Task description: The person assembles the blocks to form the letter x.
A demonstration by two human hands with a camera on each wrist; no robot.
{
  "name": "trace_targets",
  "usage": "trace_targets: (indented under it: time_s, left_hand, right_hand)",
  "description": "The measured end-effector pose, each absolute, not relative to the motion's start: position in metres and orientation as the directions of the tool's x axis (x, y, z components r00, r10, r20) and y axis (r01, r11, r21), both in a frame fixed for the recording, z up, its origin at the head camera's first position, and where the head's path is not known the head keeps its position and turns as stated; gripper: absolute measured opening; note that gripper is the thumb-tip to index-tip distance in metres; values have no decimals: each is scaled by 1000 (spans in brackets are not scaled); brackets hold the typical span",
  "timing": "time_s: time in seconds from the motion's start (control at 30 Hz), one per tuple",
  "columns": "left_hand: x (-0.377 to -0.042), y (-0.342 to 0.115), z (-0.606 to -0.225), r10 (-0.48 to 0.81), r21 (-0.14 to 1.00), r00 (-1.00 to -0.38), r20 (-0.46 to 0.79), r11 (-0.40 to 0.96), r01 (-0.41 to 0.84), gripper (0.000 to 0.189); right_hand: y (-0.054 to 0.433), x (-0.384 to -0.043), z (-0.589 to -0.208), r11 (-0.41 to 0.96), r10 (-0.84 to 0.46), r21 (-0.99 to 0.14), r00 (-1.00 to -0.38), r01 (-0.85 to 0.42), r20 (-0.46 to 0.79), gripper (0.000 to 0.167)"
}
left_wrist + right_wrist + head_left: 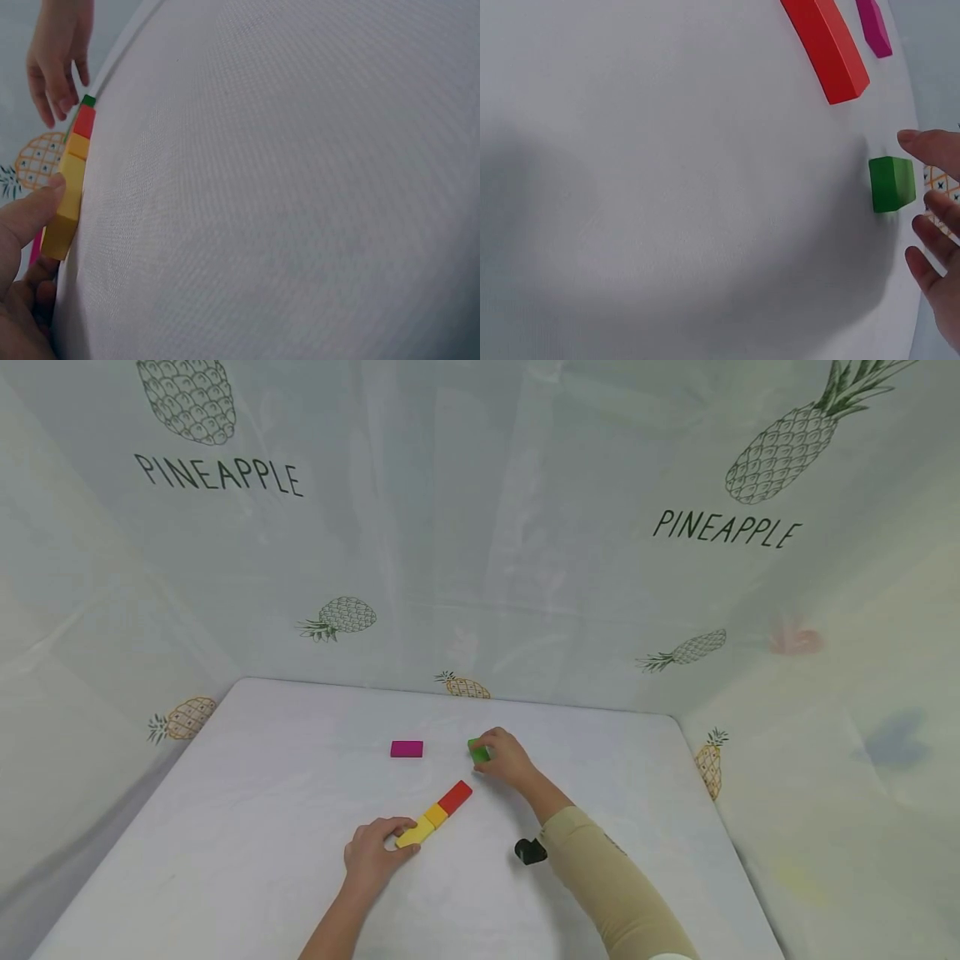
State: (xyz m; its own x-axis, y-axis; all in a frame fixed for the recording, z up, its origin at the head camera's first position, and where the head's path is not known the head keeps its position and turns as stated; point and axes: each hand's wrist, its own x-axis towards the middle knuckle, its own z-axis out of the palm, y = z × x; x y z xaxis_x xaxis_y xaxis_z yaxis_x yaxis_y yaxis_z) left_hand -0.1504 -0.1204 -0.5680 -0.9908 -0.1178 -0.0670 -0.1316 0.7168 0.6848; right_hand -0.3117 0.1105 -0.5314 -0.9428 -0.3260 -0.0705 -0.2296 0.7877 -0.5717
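Note:
My left hand (371, 856) pinches the near end of a long yellow block (415, 834), thumb on one side and fingers on the other. Beyond that block, in one slanting line, lie a short orange-yellow block (436, 815) and a red block (455, 797). Farther back, my right hand (508, 762) reaches around a green block (477, 750) that sits on the table. In the right wrist view its thumb and fingers are spread, with a gap between them and the green block (891, 184).
A magenta block (407, 749) lies toward the back, left of the green one. Close beside the right sleeve (600, 877) is a small black object (530, 852), partly covered by it. The white table (262, 793) meets a pineapple-printed curtain (480, 527) at the back and sides.

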Motion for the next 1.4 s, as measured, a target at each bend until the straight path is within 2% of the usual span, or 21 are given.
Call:
trace_targets:
  time_s: [0.23, 0.43, 0.8, 1.4]
  left_hand:
    - [-151, -121, -569, -124, 683, -990, -63, 718, -133, 33]
    - [-152, -120, -570, -127, 681, -990, -61, 720, -134, 33]
    - [-152, -120, -572, -127, 685, -990, -57, 716, -131, 33]
    - [-152, -120, -570, -126, 675, -990, -69, 724, -140, 33]
  right_hand:
    - [108, -315, -540, 795, -299, -575, -950, -195, -92, 40]
    - [106, -317, -545, 798, -279, -580, -953, -163, -116, 39]
    - [100, -315, -541, 812, -339, -541, -932, -221, -129, 35]
    - [101, -318, -546, 827, -332, -521, -931, -210, -151, 34]
